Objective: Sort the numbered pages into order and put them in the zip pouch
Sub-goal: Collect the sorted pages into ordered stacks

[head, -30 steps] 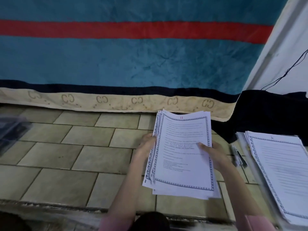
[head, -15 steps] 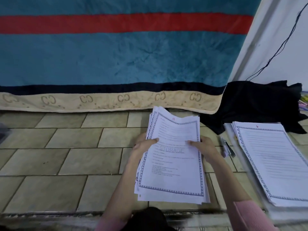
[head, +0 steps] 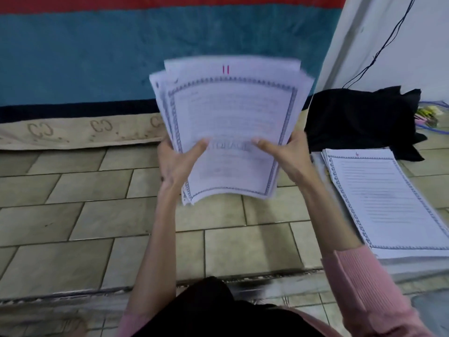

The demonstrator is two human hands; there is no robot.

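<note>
Bottom of frame: dark lap, pink sleeves [head: 364,295]. Centre: left hand [head: 176,164] and right hand [head: 289,154] grip a fanned sheaf of pages [head: 233,122] by its side edges, thumbs curled over the front sheet, marked 11 in red; sheaf raised clear of the tiled floor [head: 73,215]. Right edge: second stack [head: 388,203], top sheet 6, flat on the floor. Behind it: black cloth [head: 359,117]. Upper frame: teal blanket [head: 97,57], red stripe.
</note>
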